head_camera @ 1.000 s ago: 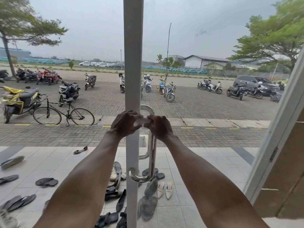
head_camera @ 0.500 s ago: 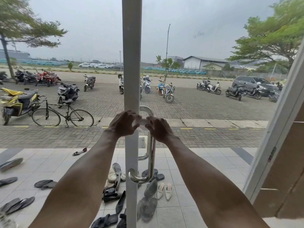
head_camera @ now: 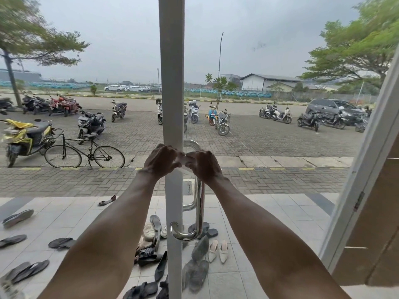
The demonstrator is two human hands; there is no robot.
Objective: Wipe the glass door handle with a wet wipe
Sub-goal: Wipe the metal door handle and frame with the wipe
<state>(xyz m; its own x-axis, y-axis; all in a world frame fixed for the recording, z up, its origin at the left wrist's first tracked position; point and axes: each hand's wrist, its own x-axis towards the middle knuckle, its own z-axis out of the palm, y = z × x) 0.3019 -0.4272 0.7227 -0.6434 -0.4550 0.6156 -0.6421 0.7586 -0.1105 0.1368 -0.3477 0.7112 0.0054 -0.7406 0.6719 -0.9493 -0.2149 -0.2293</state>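
A polished steel pull handle [head_camera: 198, 203] runs vertically on the glass door, just right of the white door frame post [head_camera: 171, 83]. My left hand [head_camera: 160, 161] and my right hand [head_camera: 204, 165] meet in front of the handle's upper part, both pinching a small pale wet wipe [head_camera: 182, 159] stretched between the fingertips. The wipe sits level with the handle's top bend, and whether it touches the metal I cannot tell. The lower curve of the handle shows uncovered below my forearms.
A second white-framed door leaf [head_camera: 367, 173] stands open at the right, with a brown wall panel [head_camera: 380, 234] beyond it. Through the glass lie several sandals and shoes [head_camera: 151, 251] on the tiled porch, a bicycle [head_camera: 84, 154] and parked motorbikes.
Both hands stay together at the top of the handle with the wipe between them. The view has shifted slightly; the hands barely moved.
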